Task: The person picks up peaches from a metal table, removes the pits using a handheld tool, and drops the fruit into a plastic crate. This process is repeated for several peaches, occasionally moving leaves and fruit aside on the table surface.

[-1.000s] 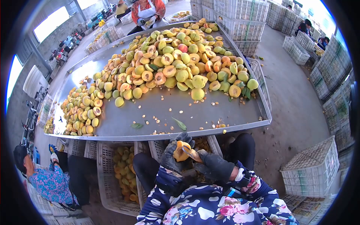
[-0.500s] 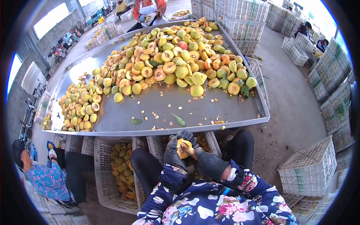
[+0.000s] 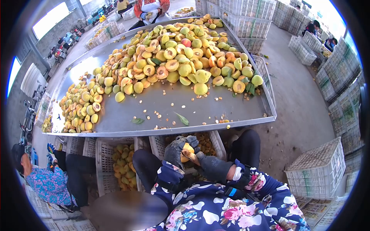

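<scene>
Above a crate between the knees, my left hand (image 3: pixel 176 152), in a dark glove, is closed around an orange-yellow fruit piece (image 3: pixel 187 151). My right hand (image 3: pixel 213 166), also in a dark glove, is closed and touches the same piece from the right; what its fingers grip is too small to make out. Under the hands, the crate (image 3: pixel 157 143) holds fruit pieces. In front stands a metal table (image 3: pixel 154 107) with a large heap of halved and whole fruit (image 3: pixel 169 63), loose pits and a few leaves.
Another crate (image 3: pixel 101 165) with fruit stands left of the knees. A person (image 3: pixel 50 183) in a blue floral top sits at the left; another person (image 3: pixel 148 11) works across the table. Stacked crates (image 3: pixel 316 169) stand at the right. A blurred round shape (image 3: pixel 129 211) covers the lower left.
My left hand has turned and its fingers have closed more around the fruit piece. A blurred round shape has appeared at the lower left. The view has shifted slightly.
</scene>
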Action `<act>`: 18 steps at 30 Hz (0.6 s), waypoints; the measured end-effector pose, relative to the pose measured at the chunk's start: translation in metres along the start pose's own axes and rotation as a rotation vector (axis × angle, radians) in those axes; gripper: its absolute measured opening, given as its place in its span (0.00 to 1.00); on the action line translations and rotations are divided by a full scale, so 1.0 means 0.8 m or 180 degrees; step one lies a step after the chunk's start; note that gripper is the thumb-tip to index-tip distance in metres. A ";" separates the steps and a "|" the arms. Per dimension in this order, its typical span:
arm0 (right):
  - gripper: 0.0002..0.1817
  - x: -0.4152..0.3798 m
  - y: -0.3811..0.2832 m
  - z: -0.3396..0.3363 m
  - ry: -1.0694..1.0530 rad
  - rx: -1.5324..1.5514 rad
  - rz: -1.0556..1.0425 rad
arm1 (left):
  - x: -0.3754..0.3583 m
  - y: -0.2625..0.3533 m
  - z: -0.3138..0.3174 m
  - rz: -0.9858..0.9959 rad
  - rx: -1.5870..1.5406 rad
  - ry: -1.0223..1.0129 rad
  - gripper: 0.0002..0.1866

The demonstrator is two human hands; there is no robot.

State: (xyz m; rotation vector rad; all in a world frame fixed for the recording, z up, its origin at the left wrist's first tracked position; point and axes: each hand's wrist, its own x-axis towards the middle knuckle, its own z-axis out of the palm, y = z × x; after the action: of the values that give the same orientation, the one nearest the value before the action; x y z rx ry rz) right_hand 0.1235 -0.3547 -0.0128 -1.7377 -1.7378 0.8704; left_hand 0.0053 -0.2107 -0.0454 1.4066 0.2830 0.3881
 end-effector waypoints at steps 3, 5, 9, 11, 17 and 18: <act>0.13 0.000 -0.004 -0.012 -0.0215 -0.0039 0.0020 | 0.003 0.023 0.003 -0.0091 0.1032 -0.0326 0.19; 0.14 0.000 -0.010 -0.015 -0.0277 0.0021 0.0097 | 0.003 0.014 0.001 -0.0309 0.0189 -0.0324 0.19; 0.13 -0.002 0.011 0.007 -0.0182 0.0306 -0.0303 | 0.007 -0.054 -0.015 -0.0807 -0.1705 0.0256 0.20; 0.13 -0.002 0.025 0.020 -0.0057 0.0542 -0.0403 | 0.011 -0.068 -0.017 -0.0847 -0.2051 0.0505 0.20; 0.16 0.018 -0.022 -0.011 -0.0665 -0.0147 0.0601 | 0.006 -0.001 0.000 -0.0307 0.0124 0.0375 0.19; 0.16 0.019 -0.023 -0.013 -0.0702 -0.0139 0.0538 | 0.003 0.009 0.002 -0.0024 0.1558 0.0270 0.19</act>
State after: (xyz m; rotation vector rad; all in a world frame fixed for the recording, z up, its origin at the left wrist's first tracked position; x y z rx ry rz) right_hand 0.1187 -0.3380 0.0063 -1.8993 -1.7771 1.1427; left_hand 0.0077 -0.2104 -0.0376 1.8695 0.4748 0.3881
